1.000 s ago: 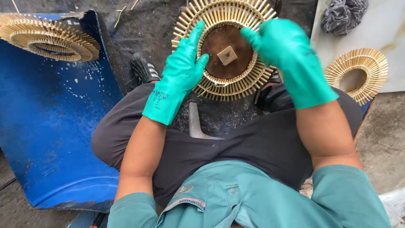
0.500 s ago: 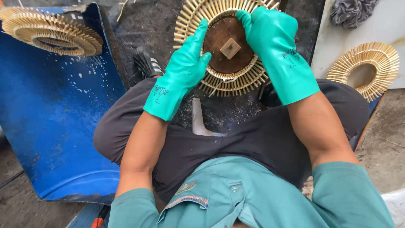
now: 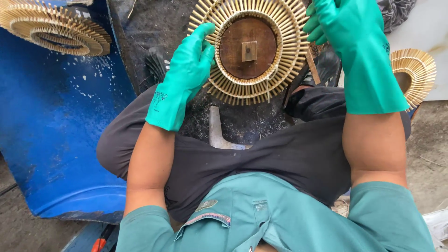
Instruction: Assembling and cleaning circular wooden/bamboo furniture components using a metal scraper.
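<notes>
A round wheel of radiating bamboo sticks point(image 3: 284, 70) lies on a dark, dusty work block between my knees, with a brown wooden disc point(image 3: 248, 46) and a small square peg at its centre. My left hand point(image 3: 189, 67), in a green rubber glove, rests flat on the wheel's left rim with fingers spread. My right hand point(image 3: 340, 23), also gloved green, is lifted off the wheel at its upper right edge, fingers loosely curled, holding nothing that I can see.
A blue barrel point(image 3: 51, 140) lies on my left with a finished stick wheel point(image 3: 56, 30) on top. Another stick wheel point(image 3: 413, 74) sits on a pale slab at right, near a dark cloth point(image 3: 396, 11). A metal blade point(image 3: 215, 130) sticks out below the block.
My right hand has lifted off the wooden centre and moved right to the wheel's edge, uncovering the disc. My left hand stays on the left rim.
</notes>
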